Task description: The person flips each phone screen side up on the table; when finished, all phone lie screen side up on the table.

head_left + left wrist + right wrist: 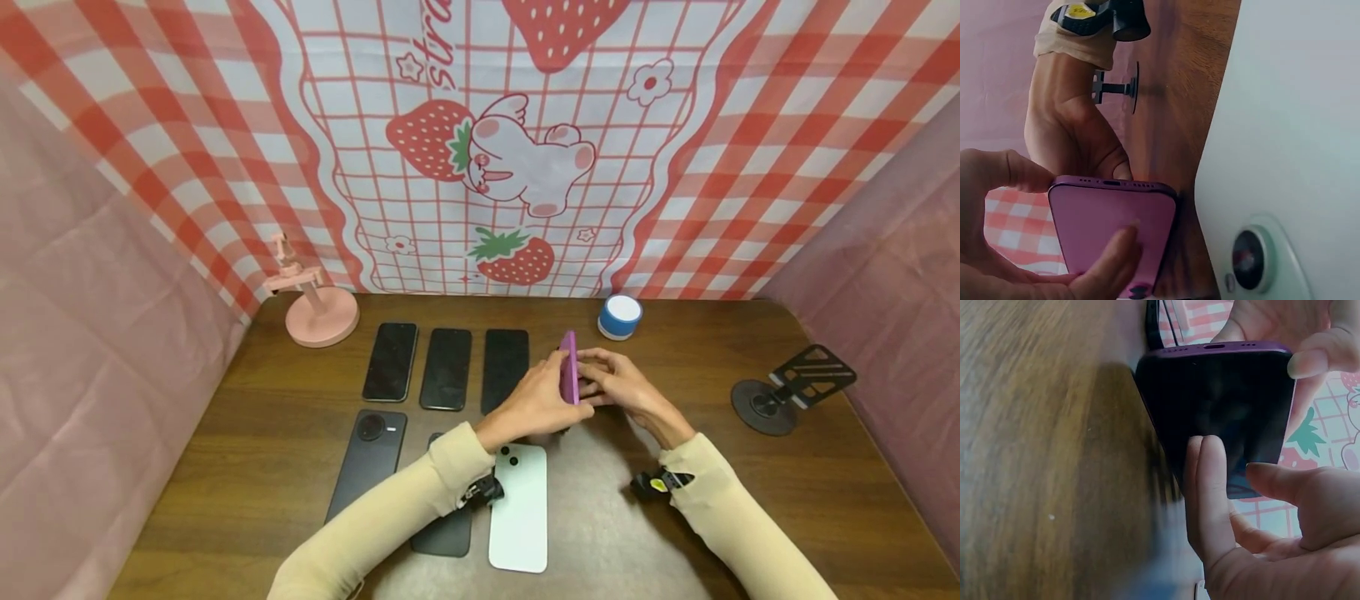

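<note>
A purple phone (569,367) stands on its long edge, low over the table, between both hands. My left hand (542,398) grips it, thumb at one edge and fingers across the purple back (1107,215). On the other side, my right hand (622,385) has its fingers extended at the dark screen (1229,400); the right wrist view shows two straight fingertips overlapping the glass and the thumb beside them. Below the left wrist lies a pale phone (519,517), camera side up. A dark phone (448,533) is partly hidden under the left forearm.
Three dark phones, a left one (391,362), a middle one (446,368) and a right one (506,367), form a back row. A grey phone (367,458) lies nearer. Around them stand a pink stand (322,317), a blue-and-white cylinder (620,317) and a black stand (765,407).
</note>
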The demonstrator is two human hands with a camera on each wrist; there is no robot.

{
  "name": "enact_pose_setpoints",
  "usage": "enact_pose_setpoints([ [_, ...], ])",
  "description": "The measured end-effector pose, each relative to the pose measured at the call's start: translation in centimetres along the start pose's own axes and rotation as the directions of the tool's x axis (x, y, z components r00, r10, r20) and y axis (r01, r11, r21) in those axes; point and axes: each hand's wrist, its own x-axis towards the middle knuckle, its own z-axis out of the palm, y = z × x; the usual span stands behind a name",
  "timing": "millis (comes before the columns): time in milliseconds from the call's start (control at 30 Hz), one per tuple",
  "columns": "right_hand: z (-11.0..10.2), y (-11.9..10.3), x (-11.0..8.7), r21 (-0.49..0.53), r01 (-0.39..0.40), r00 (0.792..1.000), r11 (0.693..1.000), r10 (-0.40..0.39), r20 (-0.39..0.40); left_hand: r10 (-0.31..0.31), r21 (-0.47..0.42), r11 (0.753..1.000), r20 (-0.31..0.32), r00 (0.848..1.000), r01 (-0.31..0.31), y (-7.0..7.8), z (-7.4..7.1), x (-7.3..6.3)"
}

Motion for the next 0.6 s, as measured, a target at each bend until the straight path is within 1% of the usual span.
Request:
enact_pose_setpoints([
  [100,0.0,0.2,0.0,-0.006,-0.019,1.000,1.000,0.019,-0.002,0.016,-0.067,0.998,0.006,1.000,-0.015,-0.5,-0.2,0.1],
  [200,0.1,0.3,0.1,-0.014,-0.035,0.999,0.999,0.035,-0.015,0.017,-0.126,0.992,0.007,1.000,-0.016,-0.8,-0.5,0.1],
  [333,0.2,0.2,0.1,-0.076,-0.051,0.997,0.996,0.047,-0.056,0.012,-0.193,0.981,-0.009,1.000,-0.014,-1.0,-1.1,0.0],
  [467,0.4,-0.1,0.2,-0.146,-0.065,0.994,0.987,0.051,-0.100,0.005,-0.209,0.978,-0.015,1.000,-0.008,-1.3,-1.6,-0.1],
  [600,0.4,-0.3,0.0,-0.190,-0.069,0.991,0.979,0.045,-0.126,-0.014,-0.216,0.976,0.010,1.000,0.015,-1.6,-2.1,0.0],
])
